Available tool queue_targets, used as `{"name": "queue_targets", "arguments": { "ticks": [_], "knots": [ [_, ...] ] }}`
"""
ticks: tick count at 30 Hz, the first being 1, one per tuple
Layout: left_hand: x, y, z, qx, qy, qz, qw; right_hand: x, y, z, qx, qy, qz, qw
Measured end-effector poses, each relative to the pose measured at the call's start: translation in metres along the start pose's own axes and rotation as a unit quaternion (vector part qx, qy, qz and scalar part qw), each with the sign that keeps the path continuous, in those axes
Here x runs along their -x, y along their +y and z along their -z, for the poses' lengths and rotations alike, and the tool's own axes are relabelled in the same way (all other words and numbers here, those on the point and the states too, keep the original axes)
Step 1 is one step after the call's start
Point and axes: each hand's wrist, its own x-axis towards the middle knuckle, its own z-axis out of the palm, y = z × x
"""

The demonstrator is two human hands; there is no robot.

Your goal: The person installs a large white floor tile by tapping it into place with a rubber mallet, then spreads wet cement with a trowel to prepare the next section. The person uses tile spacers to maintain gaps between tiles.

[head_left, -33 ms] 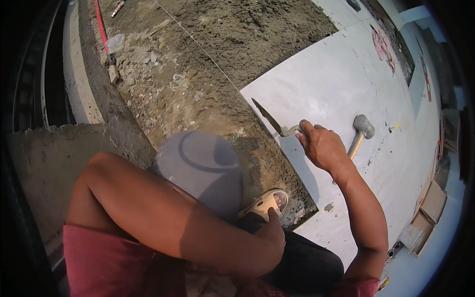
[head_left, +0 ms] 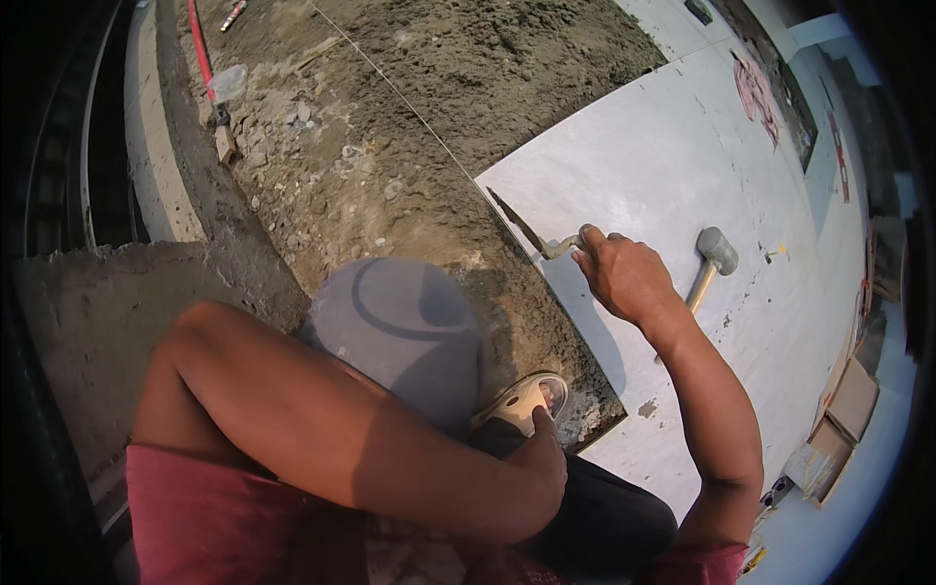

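Note:
My right hand (head_left: 624, 276) is closed round the handle of a trowel (head_left: 517, 221). Its narrow dark blade is seen nearly edge-on, along the left edge of a large pale floor tile (head_left: 663, 185). Whether the blade touches the tile edge I cannot tell. Across my body lies my bent left arm, and my left hand (head_left: 544, 463) rests against my dark trouser leg (head_left: 604, 512). One digit points up toward my beige clog (head_left: 527, 398); the other fingers are hidden. On the tile, right of the trowel, lies a grey-headed mallet (head_left: 717, 250) with a wooden handle.
Rough damp mortar (head_left: 468, 78) and rubble border the tile, crossed by a taut string (head_left: 390, 86). My grey-clad knee (head_left: 395, 336) covers some of it. A red pipe (head_left: 199, 44) runs at far left. A pink cloth (head_left: 755, 96) and cardboard boxes (head_left: 850, 414) lie to the right.
My right hand and the trowel have shifted slightly left and up, bringing the blade closer to the tile's left edge. My left hand stays nearly in place.

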Motion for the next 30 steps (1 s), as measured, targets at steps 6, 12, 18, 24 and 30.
{"name": "queue_targets", "arguments": {
  "ticks": [6,12,18,24,30],
  "knots": [
    [0.012,-0.003,0.0,0.019,0.029,0.023,0.999,-0.071,-0.038,0.005,0.034,-0.015,0.02,0.999],
    [0.037,-0.005,-0.008,0.072,0.063,0.053,0.994,-0.084,-0.052,0.006,0.013,0.009,0.035,0.999],
    [0.05,-0.01,-0.015,0.104,0.099,0.074,0.987,-0.039,-0.034,-0.01,0.058,-0.1,0.0,0.993],
    [0.054,-0.012,-0.013,0.11,0.108,0.067,0.986,0.062,0.001,-0.051,0.087,-0.144,-0.06,0.984],
    [0.042,-0.008,-0.003,0.06,0.048,0.028,0.997,0.163,0.045,-0.094,0.097,-0.249,-0.156,0.951]
  ]
}}
